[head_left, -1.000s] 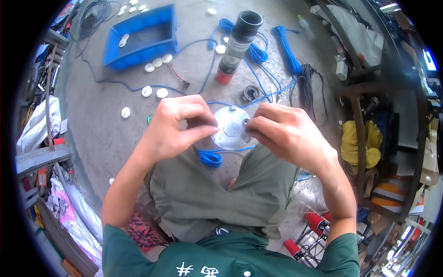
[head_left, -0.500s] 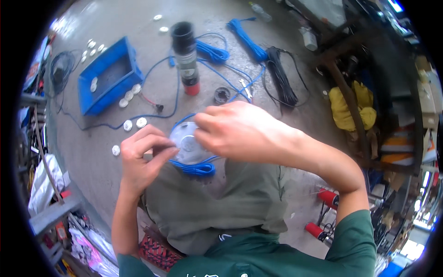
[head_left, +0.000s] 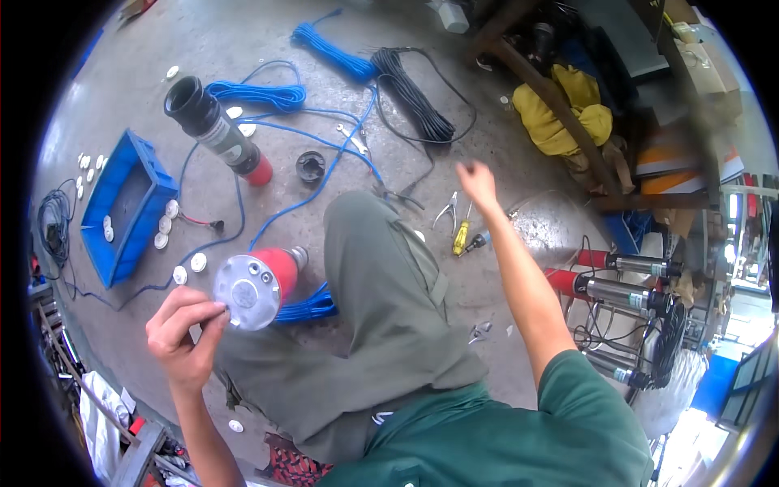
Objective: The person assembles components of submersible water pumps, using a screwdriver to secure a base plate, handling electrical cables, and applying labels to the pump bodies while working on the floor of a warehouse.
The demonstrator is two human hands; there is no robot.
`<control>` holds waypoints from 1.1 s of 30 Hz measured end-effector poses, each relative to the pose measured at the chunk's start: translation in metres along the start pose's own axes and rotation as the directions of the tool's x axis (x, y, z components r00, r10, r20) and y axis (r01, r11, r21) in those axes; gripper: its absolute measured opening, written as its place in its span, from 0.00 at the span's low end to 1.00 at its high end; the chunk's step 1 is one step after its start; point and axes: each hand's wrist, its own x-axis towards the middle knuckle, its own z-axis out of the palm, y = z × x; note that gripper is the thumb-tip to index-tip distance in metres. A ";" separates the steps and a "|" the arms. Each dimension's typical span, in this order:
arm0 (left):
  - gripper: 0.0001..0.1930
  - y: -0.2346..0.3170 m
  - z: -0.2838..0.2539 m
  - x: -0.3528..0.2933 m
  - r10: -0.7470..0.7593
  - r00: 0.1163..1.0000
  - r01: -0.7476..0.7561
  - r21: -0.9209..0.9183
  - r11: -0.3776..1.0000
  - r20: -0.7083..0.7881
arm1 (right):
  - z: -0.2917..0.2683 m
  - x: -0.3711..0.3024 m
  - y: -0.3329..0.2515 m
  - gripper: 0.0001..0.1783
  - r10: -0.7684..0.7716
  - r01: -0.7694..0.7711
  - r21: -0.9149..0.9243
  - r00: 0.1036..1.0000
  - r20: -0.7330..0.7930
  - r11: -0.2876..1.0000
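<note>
My left hand [head_left: 188,337] has thumb and fingers pinched beside the rim of a round grey metal end plate [head_left: 243,312]. What the pinch holds, if anything, is too small to make out. The plate, with two small holes near its upper edge, caps a red cylinder [head_left: 278,268] lying by my knee, its metal tip pointing away. My right hand [head_left: 477,185] is stretched out to the right over the floor with its fingers curled; their contents do not show. Nearest to it are pliers [head_left: 446,211] and a yellow-handled screwdriver [head_left: 462,235].
A black tube with a red base [head_left: 215,134] stands near a black ring [head_left: 310,167]. Blue cable coils [head_left: 260,96], a black cable coil [head_left: 414,97] and a blue crate [head_left: 122,219] lie around. White discs [head_left: 198,262] are scattered about. Silver-and-red cylinders [head_left: 617,288] rest at the right.
My right hand has left the end plate and swung out to the right. The view has turned right, bringing pliers and screwdriver into sight. My left hand stays pinched by the plate, now tilted.
</note>
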 end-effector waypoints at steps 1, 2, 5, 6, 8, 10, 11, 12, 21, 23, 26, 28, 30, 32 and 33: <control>0.10 -0.005 0.002 -0.001 -0.006 1.000 0.006 -0.013 1.000 -0.012 | 0.014 -0.016 0.050 0.25 0.099 -0.090 -0.155 0.994 0.052 0.984; 0.10 -0.007 0.006 0.000 -0.014 1.000 0.013 -0.025 1.000 -0.021 | 0.020 -0.031 0.101 0.23 0.171 -0.142 -0.250 0.980 0.100 0.958; 0.11 -0.007 -0.001 -0.009 -0.071 0.996 0.072 0.019 0.997 -0.047 | 0.059 -0.078 0.121 0.21 0.236 -0.178 -0.299 0.956 0.172 0.938; 0.11 -0.005 -0.005 -0.013 -0.092 0.994 0.095 0.054 0.994 -0.055 | 0.072 -0.089 0.099 0.20 0.248 -0.187 -0.290 0.950 0.188 0.938; 0.11 0.000 -0.005 -0.012 -0.114 0.991 0.119 0.075 0.990 -0.067 | 0.081 -0.098 0.087 0.18 0.259 -0.199 -0.320 0.954 0.155 0.926; 0.10 -0.002 -0.003 -0.013 -0.186 0.981 0.188 0.033 0.982 -0.046 | 0.081 -0.096 0.089 0.17 0.237 -0.189 -0.373 0.967 0.089 0.909; 0.10 -0.003 -0.005 -0.013 -0.210 0.977 0.211 0.010 0.978 -0.036 | 0.082 -0.095 0.089 0.18 0.271 -0.226 -0.382 0.960 0.068 0.896; 0.10 -0.003 -0.006 -0.012 -0.235 0.972 0.235 -0.010 0.972 -0.028 | 0.084 -0.094 0.089 0.20 0.303 -0.262 -0.389 0.952 0.048 0.883; 0.10 0.005 0.003 -0.005 -0.144 0.990 0.143 0.034 0.989 0.001 | 0.090 -0.075 0.131 0.35 0.378 -0.285 -0.408 0.910 0.168 0.867; 0.12 0.010 0.000 -0.003 -0.092 0.996 0.090 0.102 0.991 0.014 | 0.086 -0.079 0.116 0.40 0.207 -0.132 -0.343 0.959 0.193 0.930; 0.15 -0.003 0.016 0.002 0.015 1.000 -0.016 0.077 0.997 0.019 | 0.021 -0.048 0.170 0.19 -0.005 -0.002 0.134 0.998 0.057 0.991; 0.12 0.003 0.001 -0.016 -0.113 0.990 0.121 0.097 0.988 -0.086 | 0.018 -0.065 0.089 0.21 0.159 -0.358 0.685 0.928 0.338 0.635; 0.10 -0.002 -0.004 -0.018 -0.073 0.992 0.084 0.111 0.990 -0.098 | -0.043 -0.090 0.015 0.26 0.045 -0.386 0.840 0.916 0.400 0.382; 0.08 0.007 -0.010 -0.017 -0.128 0.991 0.133 0.096 0.986 -0.049 | -0.096 -0.111 -0.053 0.21 -0.089 -0.208 0.909 0.963 0.255 0.361; 0.07 0.005 -0.008 -0.020 -0.075 0.996 0.079 0.125 0.989 -0.039 | -0.128 -0.117 -0.082 0.21 -0.052 -0.174 0.884 0.975 0.218 0.434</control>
